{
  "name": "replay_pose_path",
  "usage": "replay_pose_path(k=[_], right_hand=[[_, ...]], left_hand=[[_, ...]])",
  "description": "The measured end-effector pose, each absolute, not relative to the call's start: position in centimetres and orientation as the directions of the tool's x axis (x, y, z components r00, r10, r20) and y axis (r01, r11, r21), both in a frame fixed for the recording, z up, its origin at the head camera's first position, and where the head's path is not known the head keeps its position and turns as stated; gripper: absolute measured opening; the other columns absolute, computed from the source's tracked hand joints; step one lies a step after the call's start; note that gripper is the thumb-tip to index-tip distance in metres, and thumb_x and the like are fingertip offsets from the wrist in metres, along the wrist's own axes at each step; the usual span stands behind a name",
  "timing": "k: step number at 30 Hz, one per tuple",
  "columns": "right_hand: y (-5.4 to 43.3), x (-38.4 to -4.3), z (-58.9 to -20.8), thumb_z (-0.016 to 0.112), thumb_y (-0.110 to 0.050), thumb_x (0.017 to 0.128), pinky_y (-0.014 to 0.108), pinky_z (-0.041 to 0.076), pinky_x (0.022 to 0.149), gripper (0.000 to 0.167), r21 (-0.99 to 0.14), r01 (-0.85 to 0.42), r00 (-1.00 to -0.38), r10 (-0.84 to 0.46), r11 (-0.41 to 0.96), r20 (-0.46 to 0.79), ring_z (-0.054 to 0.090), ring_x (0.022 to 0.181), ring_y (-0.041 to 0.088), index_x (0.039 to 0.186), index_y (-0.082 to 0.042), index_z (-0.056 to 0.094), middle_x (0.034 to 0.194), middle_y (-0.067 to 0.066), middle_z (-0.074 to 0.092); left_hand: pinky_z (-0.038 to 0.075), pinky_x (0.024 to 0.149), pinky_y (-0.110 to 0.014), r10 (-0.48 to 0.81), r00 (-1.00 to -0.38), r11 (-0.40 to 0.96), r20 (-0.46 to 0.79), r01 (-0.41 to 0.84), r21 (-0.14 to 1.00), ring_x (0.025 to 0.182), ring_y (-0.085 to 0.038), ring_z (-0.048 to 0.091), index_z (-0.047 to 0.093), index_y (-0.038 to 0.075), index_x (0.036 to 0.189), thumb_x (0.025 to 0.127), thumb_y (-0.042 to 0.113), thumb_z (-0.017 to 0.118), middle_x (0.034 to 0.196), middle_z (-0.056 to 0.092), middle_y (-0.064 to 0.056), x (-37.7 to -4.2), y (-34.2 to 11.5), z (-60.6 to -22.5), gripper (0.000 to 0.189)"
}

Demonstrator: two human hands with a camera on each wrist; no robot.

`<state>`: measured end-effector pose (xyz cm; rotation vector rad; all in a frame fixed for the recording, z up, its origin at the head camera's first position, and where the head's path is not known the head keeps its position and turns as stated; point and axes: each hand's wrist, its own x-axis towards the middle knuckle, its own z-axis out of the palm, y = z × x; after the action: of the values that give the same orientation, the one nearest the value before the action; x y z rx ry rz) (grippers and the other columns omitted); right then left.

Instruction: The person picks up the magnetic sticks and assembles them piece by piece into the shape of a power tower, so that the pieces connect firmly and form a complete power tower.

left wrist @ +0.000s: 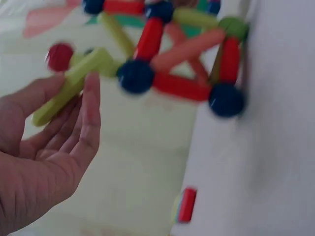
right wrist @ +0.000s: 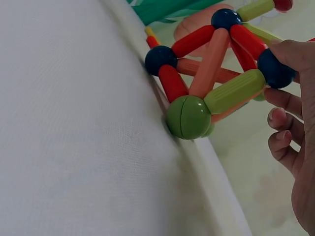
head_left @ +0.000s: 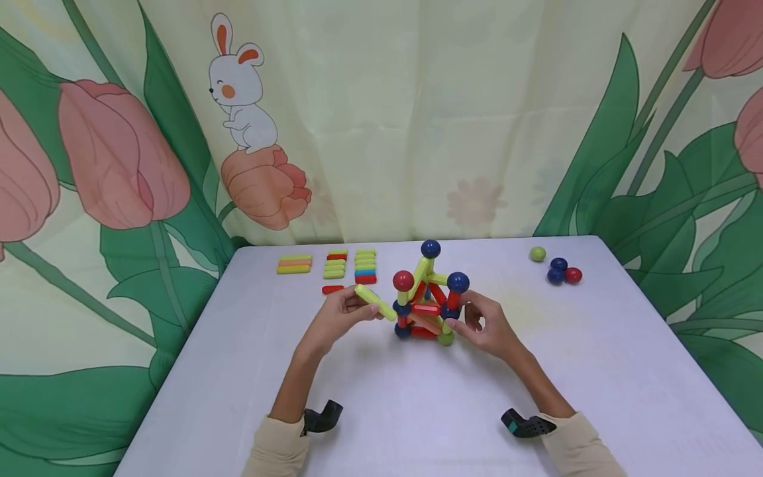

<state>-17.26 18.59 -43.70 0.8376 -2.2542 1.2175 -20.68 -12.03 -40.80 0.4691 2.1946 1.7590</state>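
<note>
A structure of coloured magnetic rods and balls (head_left: pixel 426 309) stands on the table, with blue, red and green balls at its joints. My left hand (head_left: pixel 335 322) pinches a yellow-green rod (head_left: pixel 375 303) between thumb and fingers, at the structure's left side. In the left wrist view the rod's far end (left wrist: pixel 101 56) overlaps the part near a blue ball (left wrist: pixel 136 76). On the other side my right hand (head_left: pixel 491 326) holds the structure, thumb and index finger around a blue ball (right wrist: pixel 276 69). A green ball (right wrist: pixel 188 117) sits at the bottom corner.
Rows of loose rods lie at the back left: yellow and orange ones (head_left: pixel 295 263), yellow-green ones (head_left: pixel 334 266), and a stack with blue and red (head_left: pixel 365 271). A single red rod (head_left: pixel 332 289) lies nearer. At the back right are a green ball (head_left: pixel 538 254) and blue balls (head_left: pixel 556 275) beside a red ball (head_left: pixel 573 275).
</note>
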Motion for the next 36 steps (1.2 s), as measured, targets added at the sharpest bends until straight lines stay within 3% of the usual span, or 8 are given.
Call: replay_pose_path(k=[5,14,25,36], right_hand=[[18.5,-17.0,-44.0,0.076,0.010,0.071,0.034,0.041,0.045,0.037,-0.584,-0.706,-0.703,-0.304,0.400,0.643,0.046,0.051,0.026,0.103,0.000,0.060,0.074,0.008,0.055],[18.2,-16.7,-44.5,0.074,0.011,0.072,0.032,0.040,0.043,0.037,-0.604,-0.706,-0.706,-0.298,0.369,0.643,0.045,0.050,0.027,0.104,0.000,0.060,0.073,0.011,0.056],[18.0,-16.9,-44.7,0.073,0.012,0.070,0.031,0.039,0.041,0.037,-0.582,-0.730,-0.681,-0.300,0.359,0.668,0.044,0.048,0.026,0.101,0.000,0.059,0.070,0.012,0.055],[17.9,-17.0,-44.8,0.074,0.011,0.070,0.032,0.041,0.043,0.039,-0.591,-0.715,-0.696,-0.297,0.374,0.653,0.045,0.049,0.027,0.104,0.001,0.057,0.070,0.014,0.055]], left_hand=[[0.055,0.090,-0.030,0.319,-0.948,0.108,0.004,0.041,0.993,0.099,-0.023,0.070,0.063,0.006,0.119,0.088,0.028,0.073,0.109,0.070,-0.012,-19.2,-8.4,-42.3,0.039],[0.055,0.088,-0.026,0.166,-0.979,-0.002,0.121,0.122,0.993,0.102,-0.019,0.071,0.066,0.008,0.121,0.087,0.033,0.073,0.110,0.074,-0.009,-16.6,-3.9,-43.5,0.042],[0.057,0.081,-0.024,0.136,-0.978,-0.019,0.161,0.159,0.987,0.089,-0.016,0.074,0.068,0.006,0.117,0.090,0.031,0.069,0.099,0.076,-0.009,-16.5,-1.8,-43.9,0.036],[0.056,0.081,-0.022,0.156,-0.972,0.067,0.175,0.187,0.980,0.080,-0.019,0.075,0.069,0.006,0.116,0.093,0.037,0.063,0.088,0.076,-0.009,-17.5,-1.3,-43.6,0.039]])
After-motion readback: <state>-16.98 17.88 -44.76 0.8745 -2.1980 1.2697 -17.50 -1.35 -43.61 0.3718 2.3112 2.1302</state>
